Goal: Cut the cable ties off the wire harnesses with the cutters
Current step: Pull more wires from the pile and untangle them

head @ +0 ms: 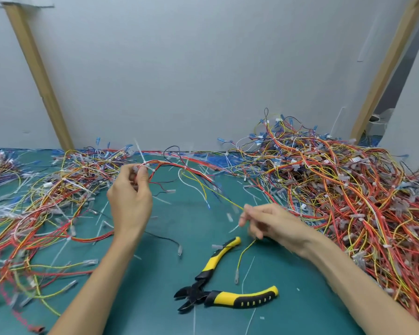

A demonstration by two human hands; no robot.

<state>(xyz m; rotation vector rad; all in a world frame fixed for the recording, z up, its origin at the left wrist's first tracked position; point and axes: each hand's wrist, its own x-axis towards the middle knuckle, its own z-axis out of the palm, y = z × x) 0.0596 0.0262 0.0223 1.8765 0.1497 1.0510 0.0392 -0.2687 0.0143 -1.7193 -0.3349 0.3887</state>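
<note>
Now the left hand (131, 197) grips a red harness (169, 163) at its tie (144, 165), the right hand (269, 223) pinches a yellow wire (230, 201), and the cutters (203, 290) lie untouched, handles spread, on the mat (191, 213).

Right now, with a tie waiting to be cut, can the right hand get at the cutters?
Probably yes: the cutters lie uncovered on the mat close below the right hand, though it must first drop the yellow wire it pinches.
</note>
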